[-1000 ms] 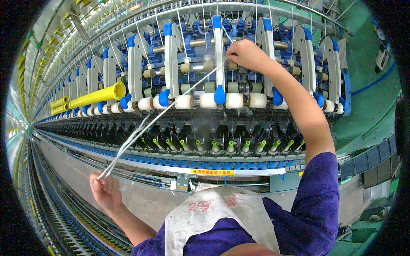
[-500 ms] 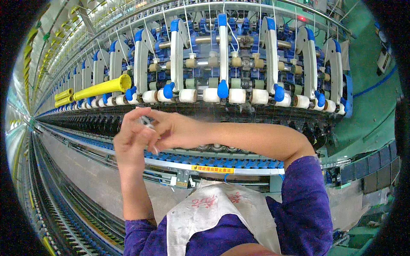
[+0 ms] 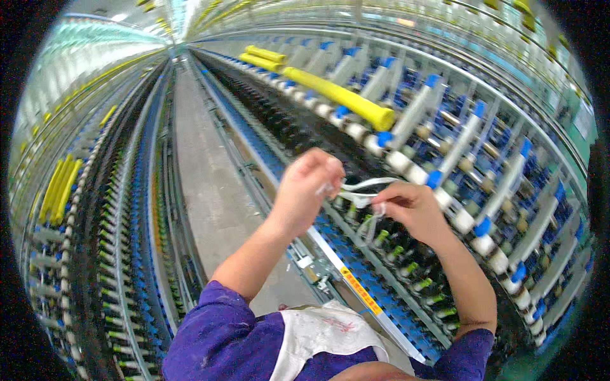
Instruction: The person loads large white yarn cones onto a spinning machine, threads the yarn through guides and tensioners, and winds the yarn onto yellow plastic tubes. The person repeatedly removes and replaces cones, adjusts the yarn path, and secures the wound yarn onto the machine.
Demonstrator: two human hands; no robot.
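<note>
While the person is leaning toward the spinning frame (image 3: 445,190), the left hand (image 3: 305,190) is pinching one end of a white strand (image 3: 365,190). The right hand (image 3: 410,206) is gripping the other end. The strand is running roughly level between them, hands close together, neither clearly nearer.

Left hand (image 3: 305,190) & right hand (image 3: 410,206) pinch white roving strand (image 3: 362,190) btwn them, by spinning frame (image 3: 457,165).

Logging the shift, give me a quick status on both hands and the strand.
Left hand and right hand both pinching the white strand. Strand looped between them, in front of the spinning frame. Nothing in the way.
</note>
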